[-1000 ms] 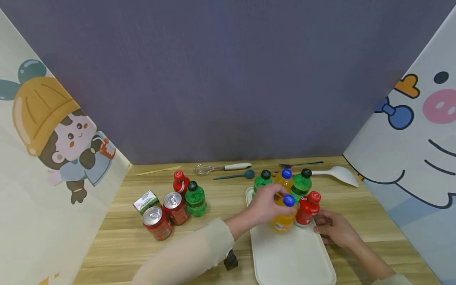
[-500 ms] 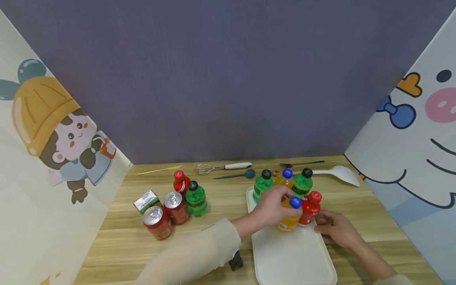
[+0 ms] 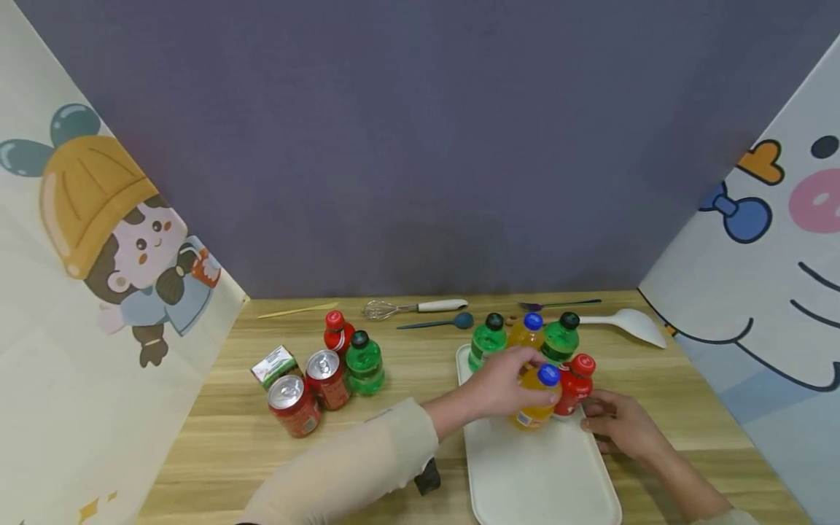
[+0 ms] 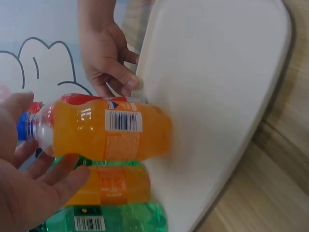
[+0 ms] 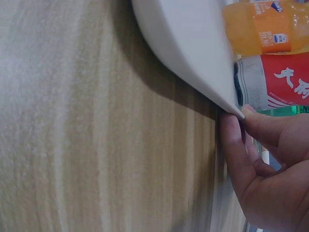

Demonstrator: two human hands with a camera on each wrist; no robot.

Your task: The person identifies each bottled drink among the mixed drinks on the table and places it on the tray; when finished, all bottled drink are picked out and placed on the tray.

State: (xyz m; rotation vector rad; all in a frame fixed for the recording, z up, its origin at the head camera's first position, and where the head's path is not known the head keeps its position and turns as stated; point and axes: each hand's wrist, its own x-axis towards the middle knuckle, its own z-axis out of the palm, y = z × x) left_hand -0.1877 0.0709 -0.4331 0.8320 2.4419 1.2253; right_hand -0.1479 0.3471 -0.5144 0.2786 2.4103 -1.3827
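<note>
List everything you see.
Table: one, brown, underneath
Tray: one, white, right
Orange bottles: two, on tray
Green bottles: three, two at tray, one left
Red bottles: two, one on tray, one left
Cans: two, red, left
Carton: one, green-white, left
Stick: one, yellow, back left
Whisk: one, white-handled, back
Spoons: two, blue, white, back
Fork: one, dark, back
Walls: three, grey, white, around
Black object: one, front middle
Sleeves: two, cream
Left hand: one, grip round nearer orange bottle
Right hand: one, grip on tray edge

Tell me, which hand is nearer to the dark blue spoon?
The left hand. It is to the right of the dark blue spoon and closer to the person, at the front orange bottle; the right hand is farther right, pinching the edge of the tray.
</note>
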